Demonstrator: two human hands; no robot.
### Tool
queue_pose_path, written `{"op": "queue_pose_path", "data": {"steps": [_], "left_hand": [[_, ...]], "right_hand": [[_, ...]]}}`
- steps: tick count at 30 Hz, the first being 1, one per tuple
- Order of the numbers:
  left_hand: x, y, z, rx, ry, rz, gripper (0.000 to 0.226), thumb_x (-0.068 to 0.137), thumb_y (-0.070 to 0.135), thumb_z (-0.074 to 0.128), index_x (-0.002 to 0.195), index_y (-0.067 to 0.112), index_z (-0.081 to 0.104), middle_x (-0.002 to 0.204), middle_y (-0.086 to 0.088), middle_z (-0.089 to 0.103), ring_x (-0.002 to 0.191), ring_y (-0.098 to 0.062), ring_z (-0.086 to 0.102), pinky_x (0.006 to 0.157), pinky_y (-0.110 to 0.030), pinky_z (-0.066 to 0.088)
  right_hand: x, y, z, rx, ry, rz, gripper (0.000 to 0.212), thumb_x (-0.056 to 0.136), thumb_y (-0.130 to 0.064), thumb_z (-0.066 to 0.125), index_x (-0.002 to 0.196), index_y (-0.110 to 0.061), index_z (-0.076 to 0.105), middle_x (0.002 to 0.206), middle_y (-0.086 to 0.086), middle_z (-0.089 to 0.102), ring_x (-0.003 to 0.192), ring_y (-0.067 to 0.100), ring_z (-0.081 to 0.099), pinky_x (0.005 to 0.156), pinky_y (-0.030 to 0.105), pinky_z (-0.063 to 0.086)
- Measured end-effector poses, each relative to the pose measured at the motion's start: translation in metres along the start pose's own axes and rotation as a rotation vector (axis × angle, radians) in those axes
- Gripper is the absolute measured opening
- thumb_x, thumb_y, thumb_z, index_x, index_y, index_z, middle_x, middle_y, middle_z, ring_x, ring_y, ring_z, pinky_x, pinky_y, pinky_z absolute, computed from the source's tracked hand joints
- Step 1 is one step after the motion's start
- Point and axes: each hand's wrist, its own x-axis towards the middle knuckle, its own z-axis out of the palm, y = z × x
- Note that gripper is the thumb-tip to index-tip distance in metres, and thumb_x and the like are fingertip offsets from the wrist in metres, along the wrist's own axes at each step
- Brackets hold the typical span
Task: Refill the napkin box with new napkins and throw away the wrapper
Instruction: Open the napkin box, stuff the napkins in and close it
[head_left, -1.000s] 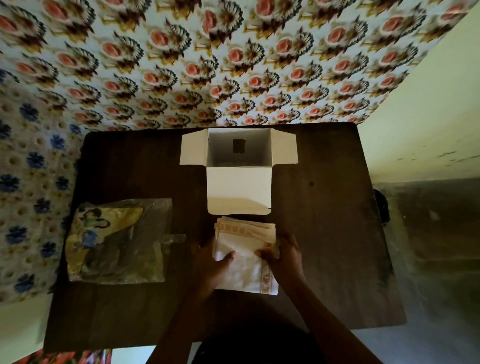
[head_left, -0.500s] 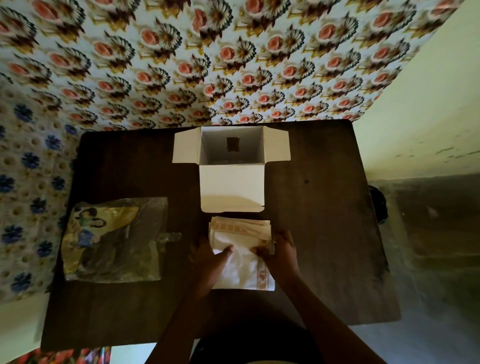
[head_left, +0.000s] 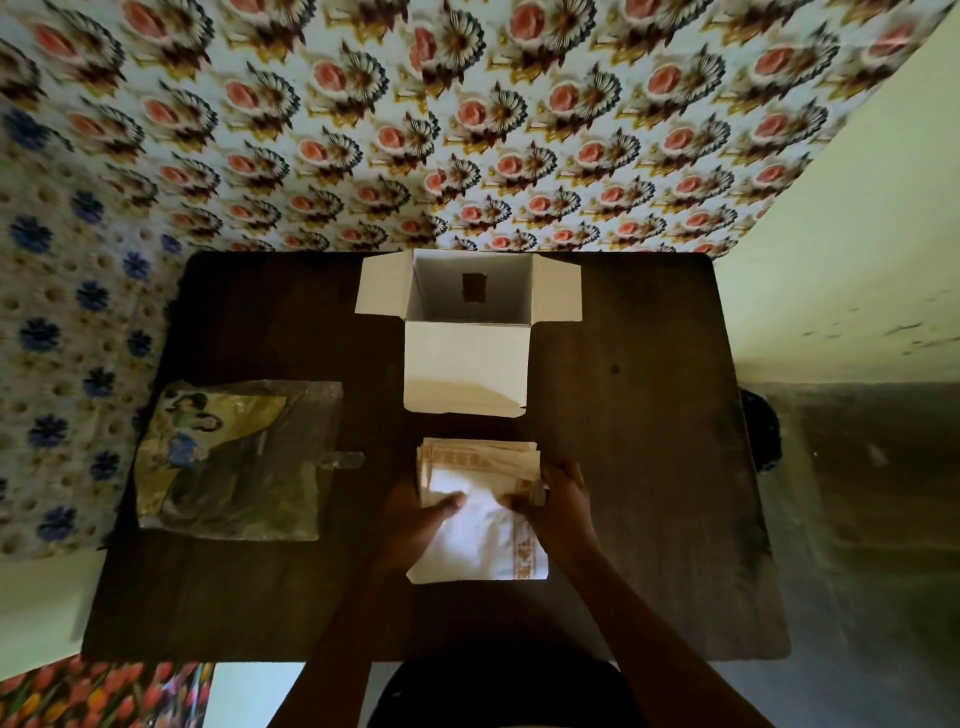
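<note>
- The napkins (head_left: 480, 499) lie in a loose stack on the dark table (head_left: 649, 467), just in front of the napkin box (head_left: 467, 332); light, soft, liable to fan apart, so best pinched by both side edges.
- The left hand (head_left: 415, 525) and right hand (head_left: 563, 506) both grip the stack (thumbs on top).
- The box stands open, flaps spread, apparently empty; the wrapper (head_left: 234, 462) lies flat at the left, untouched.

Napkin stack (head_left: 480, 470): near edges covered by left hand (head_left: 415, 525) and right hand (head_left: 563, 506), count unreadable | wrapper (head_left: 234, 462): print too dim to be read | box (head_left: 467, 332): floor hidden in shadow | forearms cut off at bottom edge
</note>
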Motion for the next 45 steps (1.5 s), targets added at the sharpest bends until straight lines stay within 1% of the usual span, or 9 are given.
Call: {"op": "queue_pose_path", "data": {"steps": [4, 9, 14, 21, 24, 33, 39, 42, 45], "left_hand": [[-0.012, -0.001, -0.015, 0.038, -0.05, 0.051, 0.041, 0.083, 0.021, 0.083, 0.12, 0.013, 0.068, 0.113, -0.002, 0.071, 0.103, -0.019, 0.069, 0.071, -0.022, 0.052], [-0.034, 0.006, -0.041, -0.015, -0.105, 0.109, 0.046, 0.076, -0.002, 0.082, 0.117, 0.011, 0.066, 0.101, 0.008, 0.069, 0.104, -0.017, 0.066, 0.073, -0.018, 0.053], [-0.052, 0.014, -0.05, -0.123, -0.174, 0.186, 0.044, 0.077, -0.01, 0.076, 0.105, 0.022, 0.065, 0.105, 0.003, 0.073, 0.104, -0.016, 0.067, 0.076, -0.026, 0.061], [-0.075, 0.023, -0.052, -0.304, -0.177, 0.275, 0.038, 0.081, 0.021, 0.072, 0.118, 0.026, 0.063, 0.103, 0.006, 0.079, 0.098, -0.013, 0.075, 0.072, -0.03, 0.063], [-0.086, 0.024, -0.053, -0.301, -0.198, 0.286, 0.029, 0.094, 0.017, 0.063, 0.121, 0.028, 0.059, 0.099, 0.011, 0.078, 0.088, -0.002, 0.075, 0.063, -0.019, 0.06], [-0.101, 0.045, -0.062, -0.192, -0.187, 0.402, 0.039, 0.091, 0.021, 0.067, 0.125, 0.034, 0.053, 0.112, 0.01, 0.07, 0.104, -0.012, 0.071, 0.069, -0.023, 0.061], [-0.097, 0.089, -0.074, -0.041, -0.106, 0.543, 0.057, 0.084, 0.012, 0.078, 0.128, 0.031, 0.047, 0.108, 0.016, 0.062, 0.084, 0.013, 0.067, 0.061, -0.01, 0.056], [-0.084, 0.118, -0.072, -0.038, -0.007, 0.641, 0.062, 0.082, 0.017, 0.081, 0.131, 0.033, 0.046, 0.114, 0.018, 0.062, 0.1, 0.004, 0.065, 0.082, -0.023, 0.059], [-0.068, 0.147, -0.07, 0.029, -0.015, 0.728, 0.079, 0.083, 0.019, 0.082, 0.142, 0.037, 0.033, 0.128, 0.019, 0.053, 0.117, -0.001, 0.055, 0.097, -0.028, 0.051]], "right_hand": [[-0.002, 0.003, -0.01, 0.208, -0.123, 0.052, 0.083, 0.054, -0.037, 0.098, 0.124, -0.015, 0.058, 0.124, 0.0, 0.06, 0.108, 0.017, 0.067, 0.073, 0.022, 0.062], [-0.021, -0.014, -0.034, 0.538, -0.491, 0.049, 0.052, 0.068, 0.004, 0.084, 0.111, -0.019, 0.068, 0.105, 0.007, 0.076, 0.107, 0.034, 0.071, 0.088, 0.048, 0.06], [-0.047, -0.036, -0.051, 0.746, -0.737, 0.085, 0.071, 0.068, 0.008, 0.076, 0.133, -0.003, 0.052, 0.115, 0.011, 0.073, 0.109, 0.027, 0.07, 0.086, 0.039, 0.06], [-0.079, -0.069, -0.068, 0.514, -0.467, 0.056, 0.026, 0.081, 0.001, 0.075, 0.105, -0.005, 0.067, 0.103, 0.013, 0.077, 0.094, 0.028, 0.076, 0.078, 0.041, 0.064], [-0.092, -0.081, -0.065, 0.588, -0.363, 0.083, 0.034, 0.083, -0.003, 0.075, 0.114, 0.002, 0.065, 0.105, 0.02, 0.076, 0.094, 0.034, 0.075, 0.08, 0.045, 0.063], [-0.106, -0.112, -0.072, 0.457, -0.376, -0.1, 0.04, 0.082, 0.0, 0.076, 0.112, -0.022, 0.063, 0.11, 0.005, 0.075, 0.103, 0.02, 0.073, 0.085, 0.042, 0.062], [-0.069, -0.145, -0.087, 0.364, -0.297, -0.303, 0.057, 0.077, 0.003, 0.079, 0.122, -0.022, 0.055, 0.119, 0.008, 0.07, 0.111, 0.021, 0.07, 0.083, 0.042, 0.063], [-0.044, -0.165, -0.099, 0.276, -0.279, -0.376, 0.071, 0.072, 0.008, 0.082, 0.128, -0.022, 0.05, 0.122, 0.004, 0.066, 0.114, 0.018, 0.068, 0.084, 0.041, 0.062], [-0.021, -0.183, -0.107, 0.252, -0.147, -0.379, 0.073, 0.065, -0.019, 0.089, 0.128, -0.021, 0.053, 0.126, 0.004, 0.065, 0.119, 0.022, 0.065, 0.089, 0.05, 0.06]]}}
